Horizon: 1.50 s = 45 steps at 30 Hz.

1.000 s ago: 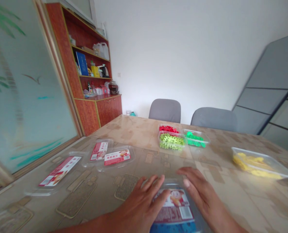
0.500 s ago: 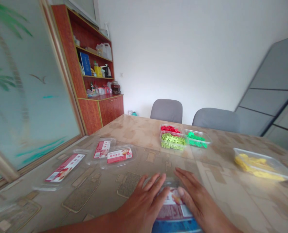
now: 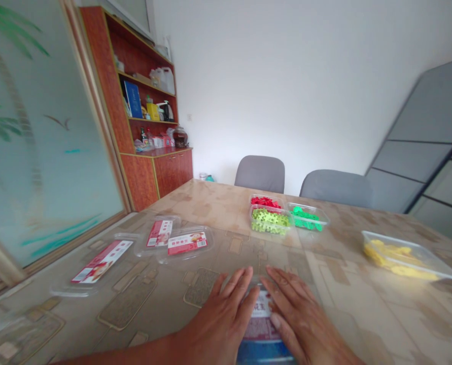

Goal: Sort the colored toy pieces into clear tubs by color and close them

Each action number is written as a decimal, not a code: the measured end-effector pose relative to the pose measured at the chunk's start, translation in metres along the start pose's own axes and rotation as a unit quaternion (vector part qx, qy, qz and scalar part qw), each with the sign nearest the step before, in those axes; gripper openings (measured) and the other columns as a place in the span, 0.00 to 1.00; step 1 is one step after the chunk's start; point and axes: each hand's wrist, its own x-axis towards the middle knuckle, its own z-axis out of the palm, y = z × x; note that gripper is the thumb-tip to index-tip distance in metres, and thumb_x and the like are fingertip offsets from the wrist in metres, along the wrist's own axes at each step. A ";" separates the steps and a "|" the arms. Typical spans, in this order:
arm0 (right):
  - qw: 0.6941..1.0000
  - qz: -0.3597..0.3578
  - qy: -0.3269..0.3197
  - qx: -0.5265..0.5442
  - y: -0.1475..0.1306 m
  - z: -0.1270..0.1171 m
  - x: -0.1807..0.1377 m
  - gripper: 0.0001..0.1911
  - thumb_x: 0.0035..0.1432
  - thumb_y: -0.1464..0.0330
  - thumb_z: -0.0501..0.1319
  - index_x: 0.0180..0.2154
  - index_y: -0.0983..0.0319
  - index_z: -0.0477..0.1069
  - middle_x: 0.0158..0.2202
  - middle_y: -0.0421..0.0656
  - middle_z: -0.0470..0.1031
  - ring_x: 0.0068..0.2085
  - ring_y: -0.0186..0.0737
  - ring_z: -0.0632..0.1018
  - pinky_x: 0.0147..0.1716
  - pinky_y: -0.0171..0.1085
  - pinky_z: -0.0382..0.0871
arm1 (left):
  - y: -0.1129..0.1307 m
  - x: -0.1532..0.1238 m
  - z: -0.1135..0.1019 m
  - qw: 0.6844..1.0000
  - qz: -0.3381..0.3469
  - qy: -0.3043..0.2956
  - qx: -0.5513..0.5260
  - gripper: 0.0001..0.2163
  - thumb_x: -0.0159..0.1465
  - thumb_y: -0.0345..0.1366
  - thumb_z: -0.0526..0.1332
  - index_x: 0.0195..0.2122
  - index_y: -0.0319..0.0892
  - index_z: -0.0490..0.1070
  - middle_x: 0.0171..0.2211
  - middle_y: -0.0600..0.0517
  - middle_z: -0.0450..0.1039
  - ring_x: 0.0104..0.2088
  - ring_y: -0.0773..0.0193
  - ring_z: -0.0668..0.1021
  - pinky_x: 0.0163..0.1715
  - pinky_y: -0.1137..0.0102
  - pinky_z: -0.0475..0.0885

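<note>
A clear plastic lid with a red and white label (image 3: 262,324) lies under both hands at the bottom middle, over a box with blue contents (image 3: 266,352). My left hand (image 3: 228,309) rests flat on the lid's left side, fingers stretched forward. Across its right side lies my right hand (image 3: 296,309), also flat with fingers extended and its thumb on the label. Much of the lid and most of the box are hidden by the hands and the frame's lower edge.
Three labelled clear lids (image 3: 187,243) lie at the left. Open clear boxes hold red pieces (image 3: 266,203), lime pieces (image 3: 269,221), green pieces (image 3: 305,218) and yellow pieces (image 3: 396,258). Two grey chairs (image 3: 259,172) stand behind the table (image 3: 210,197).
My right hand has shifted left over the lid, covering more of the label and coming closer to my left hand. The left hand stays nearly in place.
</note>
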 end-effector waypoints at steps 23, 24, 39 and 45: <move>0.985 0.014 0.023 0.173 0.008 -0.037 -0.013 0.22 0.62 0.57 0.55 0.57 0.49 0.63 0.59 0.43 0.67 0.58 0.48 0.69 0.52 0.48 0.69 | -0.025 0.000 0.012 0.994 0.040 0.074 0.063 0.34 0.62 0.54 0.56 0.66 0.51 0.45 0.67 0.43 0.38 0.64 0.37 0.46 0.57 0.39 0.48; 0.980 0.051 0.022 0.193 0.012 -0.043 -0.017 0.20 0.64 0.60 0.53 0.57 0.48 0.63 0.57 0.42 0.69 0.56 0.46 0.71 0.51 0.46 0.70 | -0.027 0.003 0.008 0.996 0.036 0.060 0.052 0.38 0.59 0.58 0.56 0.66 0.50 0.45 0.67 0.43 0.36 0.64 0.37 0.44 0.57 0.39 0.48; 0.988 -0.014 0.065 0.137 0.026 -0.020 -0.050 0.17 0.61 0.70 0.59 0.52 0.56 0.68 0.43 0.43 0.78 0.40 0.37 0.79 0.39 0.31 0.75 | -0.030 0.023 -0.003 0.997 0.024 0.047 0.050 0.39 0.57 0.52 0.62 0.65 0.47 0.48 0.67 0.43 0.36 0.65 0.40 0.42 0.60 0.45 0.44; 0.930 0.198 0.103 0.292 0.023 -0.021 -0.047 0.12 0.65 0.61 0.51 0.43 0.56 0.71 0.35 0.43 0.76 0.36 0.39 0.78 0.35 0.34 0.74 | -0.029 0.023 -0.006 0.998 0.028 0.043 0.043 0.38 0.58 0.53 0.61 0.65 0.47 0.48 0.67 0.42 0.37 0.65 0.40 0.42 0.60 0.44 0.45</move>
